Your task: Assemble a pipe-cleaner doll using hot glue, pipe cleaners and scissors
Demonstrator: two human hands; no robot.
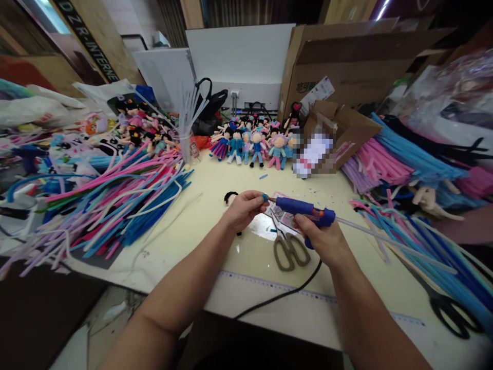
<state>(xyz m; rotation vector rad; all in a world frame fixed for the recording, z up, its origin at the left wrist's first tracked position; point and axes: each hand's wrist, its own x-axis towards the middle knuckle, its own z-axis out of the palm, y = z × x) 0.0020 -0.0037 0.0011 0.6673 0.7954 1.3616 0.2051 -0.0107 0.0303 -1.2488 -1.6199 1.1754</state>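
A worker's left hand (243, 206) pinched a small blue piece (265, 197) between thumb and fingertips above a pale worktable (208, 180), while the right hand (324, 240) was wrapped around the handle of a blue glue gun (295, 206), its nozzle just beside the piece. With that tip likely hot and so near, a slip of either hand risked burning the left fingertips; a snag of the black cord (285, 294) at the table's edge might have tugged the gun off aim. Counted: 1 gun, 1 glue stick (385, 239) jutting from its rear, 1 piece, 1 ruler (269, 282) and 2 pairs of scissors, a tan-handled pair (285, 236) between the forearms and a black-handled pair (437, 299) at right. The massed dolls (257, 149) were too crowded to count.
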